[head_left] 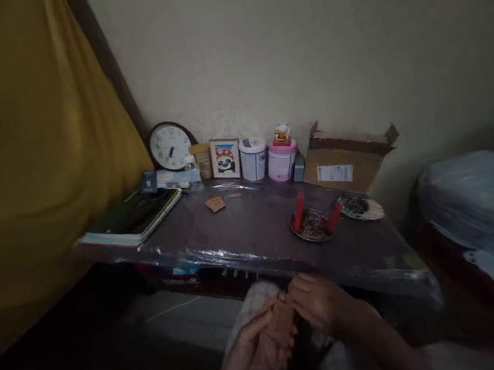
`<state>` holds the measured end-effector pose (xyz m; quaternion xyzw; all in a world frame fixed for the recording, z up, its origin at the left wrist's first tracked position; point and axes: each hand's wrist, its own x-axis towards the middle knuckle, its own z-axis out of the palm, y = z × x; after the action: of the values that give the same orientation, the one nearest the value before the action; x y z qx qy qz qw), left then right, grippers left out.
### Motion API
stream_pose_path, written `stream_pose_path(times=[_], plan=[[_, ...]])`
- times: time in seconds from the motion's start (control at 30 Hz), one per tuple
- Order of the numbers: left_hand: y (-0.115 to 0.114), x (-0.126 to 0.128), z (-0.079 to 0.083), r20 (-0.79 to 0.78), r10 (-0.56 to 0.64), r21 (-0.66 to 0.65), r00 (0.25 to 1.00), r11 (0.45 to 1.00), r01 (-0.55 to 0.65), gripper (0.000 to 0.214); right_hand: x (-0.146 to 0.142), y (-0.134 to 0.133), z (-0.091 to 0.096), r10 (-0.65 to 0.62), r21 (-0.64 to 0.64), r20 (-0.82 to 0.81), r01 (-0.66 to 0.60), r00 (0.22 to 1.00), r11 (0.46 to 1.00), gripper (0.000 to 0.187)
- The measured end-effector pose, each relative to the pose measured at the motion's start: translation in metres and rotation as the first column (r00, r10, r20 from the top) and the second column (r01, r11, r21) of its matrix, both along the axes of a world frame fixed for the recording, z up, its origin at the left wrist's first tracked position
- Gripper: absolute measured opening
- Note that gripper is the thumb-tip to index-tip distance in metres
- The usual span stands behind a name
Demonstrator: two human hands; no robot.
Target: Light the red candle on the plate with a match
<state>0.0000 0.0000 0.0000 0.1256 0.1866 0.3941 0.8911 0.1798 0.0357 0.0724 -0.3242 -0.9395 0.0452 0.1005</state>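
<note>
Over my lap, below the table's front edge, my left hand (259,347) grips a small brown cardboard piece (280,324) from below and the side. My right hand (317,301) is closed at its upper right corner, fingertips pinched together. A tiny shiny bit (283,296) shows at the piece's top edge, beside the right fingertips; what those fingers pinch is hidden. On the table lies another small brown cardboard piece (215,204). To its right a round plate (317,240) holds dark small bits and two red sticks (299,211).
The table (239,224) has a clear plastic cover. Along its back stand a clock (171,147), a cup (202,161), a picture frame (225,158), two tins (253,160) and an open carton (347,162). A large book (133,216) lies left; a second plate (369,210) lies right.
</note>
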Motion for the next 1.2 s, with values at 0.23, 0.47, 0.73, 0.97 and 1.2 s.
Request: stream_pose_path(times=[0.23, 0.47, 0.73, 0.97, 1.2], plan=[[0.000, -0.001, 0.000, -0.025, 0.012, 0.034, 1.000, 0.999, -0.011, 0.030, 0.004, 0.002, 0.001, -0.032, 0.004, -0.014, 0.032, 0.999, 0.999, 0.020], [0.000, -0.003, 0.002, 0.011, -0.009, -0.035, 1.000, 0.999, 0.009, 0.028, 0.007, 0.000, 0.007, -0.166, -0.286, -0.240, 0.094, 0.956, 0.954, 0.016], [0.001, -0.001, 0.008, 0.021, 0.007, -0.070, 1.000, 0.998, -0.005, 0.029, 0.008, -0.004, -0.012, -0.412, -0.520, -0.517, 0.107, 0.750, 0.847, 0.012], [0.001, 0.001, 0.005, 0.026, 0.016, -0.051, 1.000, 0.999, -0.015, 0.030, -0.002, -0.011, -0.031, -0.697, -0.770, -0.528, 0.072, 0.486, 0.633, 0.012], [0.001, 0.001, 0.001, 0.023, 0.010, 0.010, 1.000, 1.000, -0.010, 0.030, -0.007, -0.013, -0.041, -0.813, -0.851, -0.521, -0.089, 0.259, 0.517, 0.015]])
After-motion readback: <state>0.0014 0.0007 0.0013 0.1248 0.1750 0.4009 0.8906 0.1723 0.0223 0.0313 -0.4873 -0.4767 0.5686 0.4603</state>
